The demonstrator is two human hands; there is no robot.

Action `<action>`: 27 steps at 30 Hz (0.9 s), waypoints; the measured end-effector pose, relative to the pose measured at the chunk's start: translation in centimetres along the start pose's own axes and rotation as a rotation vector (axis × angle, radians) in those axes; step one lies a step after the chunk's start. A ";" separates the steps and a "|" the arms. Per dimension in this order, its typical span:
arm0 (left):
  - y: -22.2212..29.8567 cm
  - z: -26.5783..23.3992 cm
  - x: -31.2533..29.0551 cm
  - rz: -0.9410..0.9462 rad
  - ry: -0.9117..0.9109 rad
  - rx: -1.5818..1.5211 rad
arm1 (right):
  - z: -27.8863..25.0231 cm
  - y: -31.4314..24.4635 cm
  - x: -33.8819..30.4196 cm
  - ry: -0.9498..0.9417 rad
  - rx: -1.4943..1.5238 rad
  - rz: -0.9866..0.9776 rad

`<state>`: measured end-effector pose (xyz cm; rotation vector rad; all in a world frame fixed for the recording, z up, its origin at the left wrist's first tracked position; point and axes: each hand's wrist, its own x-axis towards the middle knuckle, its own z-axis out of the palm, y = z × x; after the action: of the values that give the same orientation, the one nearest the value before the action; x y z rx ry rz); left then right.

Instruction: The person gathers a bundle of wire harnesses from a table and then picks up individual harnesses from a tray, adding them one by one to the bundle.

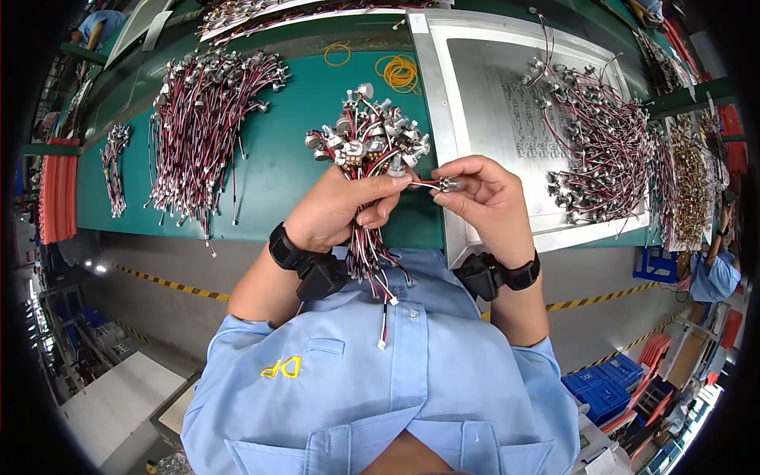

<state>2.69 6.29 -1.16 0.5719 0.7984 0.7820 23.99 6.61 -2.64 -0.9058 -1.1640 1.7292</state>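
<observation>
My left hand [345, 199] is closed round a thick bunch of wired potentiometers [368, 142], their round metal heads pointing up and away from me. Red, black and white wires with small white plugs hang below the fist. Just to the right, my right hand [487, 198] pinches a single wired potentiometer [448, 184] between thumb and fingers. Its wires run left to my left thumb and the bunch. Both hands are over the near edge of the green table [273, 178], beside the metal-framed screen.
A large pile of wired potentiometers [202, 131] and a small bundle [115, 166] lie at the left. More wired parts [594, 134] rest on the framed screen [438, 103] at the right. Yellow rubber bands [398, 73] lie at the back. A co-worker [712, 273] is at the far right.
</observation>
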 end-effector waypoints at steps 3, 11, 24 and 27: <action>-0.1 0.0 0.0 -0.002 0.000 -0.005 | 0.0 -0.1 -0.1 -0.002 0.005 0.018; 0.0 0.2 -0.1 0.019 0.015 0.022 | -0.2 -0.3 -0.2 -0.024 0.049 0.057; 0.1 0.5 -0.1 -0.001 -0.073 -0.144 | -0.7 -0.6 -1.1 -0.086 -0.311 0.023; 0.1 0.3 0.0 -0.043 -0.088 -0.153 | -0.8 -1.4 -1.0 -0.139 -0.518 -0.031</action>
<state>2.93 6.36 -0.88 0.4481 0.6619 0.7663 25.44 6.25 -1.48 -1.0709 -1.7559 1.5062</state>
